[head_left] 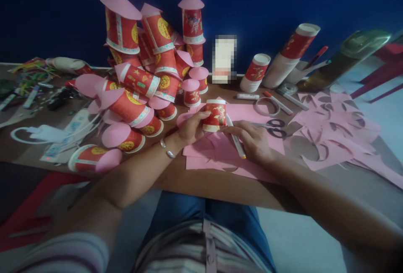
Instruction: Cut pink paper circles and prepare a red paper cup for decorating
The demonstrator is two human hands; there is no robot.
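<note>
My left hand [192, 128] is closed around the left side of a red paper cup [215, 115], held with its white rim downward over pink paper sheets [201, 155]. A bit of pink shows behind the top of this cup. Pinched in my right hand [252, 138] is a white marker [235, 138], with its tip side up against the cup's right edge and its orange end pointing down. Black-handled scissors [277, 129] lie on the paper just beyond my right hand, their blades partly hidden.
Several red cups with pink cone tops [126, 107] are piled at the left. Stacked cups [255, 71], a tape ring [267, 107], capped markers [248, 96] and a bottle [343, 61] stand or lie at the back right. Pink paper scraps [333, 134] cover the right; a power strip [66, 138] lies left.
</note>
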